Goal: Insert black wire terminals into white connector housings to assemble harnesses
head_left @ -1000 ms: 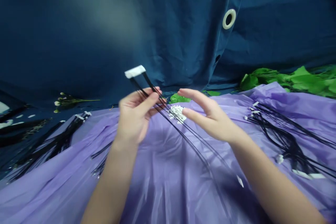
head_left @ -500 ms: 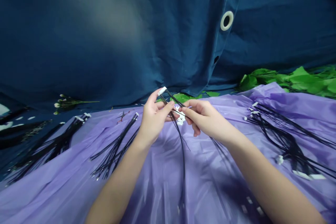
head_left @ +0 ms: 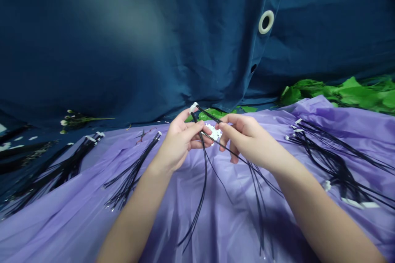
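A white plastic connector point(head_left: 194, 107) with black wires point(head_left: 203, 172) running out of it is held up in the middle of the view. My left hand point(head_left: 182, 137) is closed, its thumb and fingers pinching the wires just below the connector. Some of these wires hang down from it in a curve. My right hand point(head_left: 243, 133) pinches another group of the black wires between thumb and fingertips, a short way to the right of the connector. Loose wire ends dangle beneath the right hand. A pile of small white connectors point(head_left: 213, 131) lies behind and between the hands, partly hidden.
Bundles of black wires with white connectors lie on the purple cloth point(head_left: 160, 230) at left point(head_left: 138, 164) and right point(head_left: 336, 168). Small scissors point(head_left: 142, 135) rest near the cloth's far edge. Green leaves point(head_left: 348, 92), a white-flowered sprig point(head_left: 74, 120) and a blue curtain point(head_left: 123, 49) stand behind.
The hanging wires have swung and spread apart, the left strand toward the left. My right hand has shifted slightly right, and the connector has turned a little. Both hands keep their hold.
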`<state>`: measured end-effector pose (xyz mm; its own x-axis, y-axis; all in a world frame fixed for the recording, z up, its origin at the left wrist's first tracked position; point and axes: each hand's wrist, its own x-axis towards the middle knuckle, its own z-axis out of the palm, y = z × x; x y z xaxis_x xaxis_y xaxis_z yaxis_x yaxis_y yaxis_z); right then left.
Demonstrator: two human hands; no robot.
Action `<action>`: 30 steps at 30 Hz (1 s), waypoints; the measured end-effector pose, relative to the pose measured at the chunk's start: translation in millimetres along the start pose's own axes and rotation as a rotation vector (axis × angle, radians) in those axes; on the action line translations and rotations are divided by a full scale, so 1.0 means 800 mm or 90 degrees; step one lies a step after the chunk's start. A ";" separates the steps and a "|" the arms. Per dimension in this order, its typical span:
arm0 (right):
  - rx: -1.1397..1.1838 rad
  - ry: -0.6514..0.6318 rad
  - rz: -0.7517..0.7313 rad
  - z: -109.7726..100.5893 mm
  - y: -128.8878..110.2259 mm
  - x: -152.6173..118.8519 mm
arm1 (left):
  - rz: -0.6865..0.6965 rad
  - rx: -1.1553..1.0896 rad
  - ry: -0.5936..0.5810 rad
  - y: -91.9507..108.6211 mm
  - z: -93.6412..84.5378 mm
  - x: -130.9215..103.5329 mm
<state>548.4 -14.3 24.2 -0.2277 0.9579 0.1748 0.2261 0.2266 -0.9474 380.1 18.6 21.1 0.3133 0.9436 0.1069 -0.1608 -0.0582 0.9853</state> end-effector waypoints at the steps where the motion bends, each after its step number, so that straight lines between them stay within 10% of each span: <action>1: -0.042 0.033 -0.008 -0.002 0.002 0.001 | 0.006 0.003 0.009 0.001 0.001 -0.001; 16: 0.191 -0.092 0.054 -0.025 0.025 0.030 | 0.019 0.037 0.056 -0.001 -0.003 0.005; 30: -0.108 -0.134 -0.050 -0.025 0.042 0.037 | 0.352 0.543 0.217 0.002 -0.047 0.016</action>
<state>568.0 25.0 2.8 -0.4383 0.8827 0.1695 0.3520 0.3421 -0.8713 348.8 42.6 18.6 0.0980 0.7496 0.6546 0.5478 -0.5898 0.5934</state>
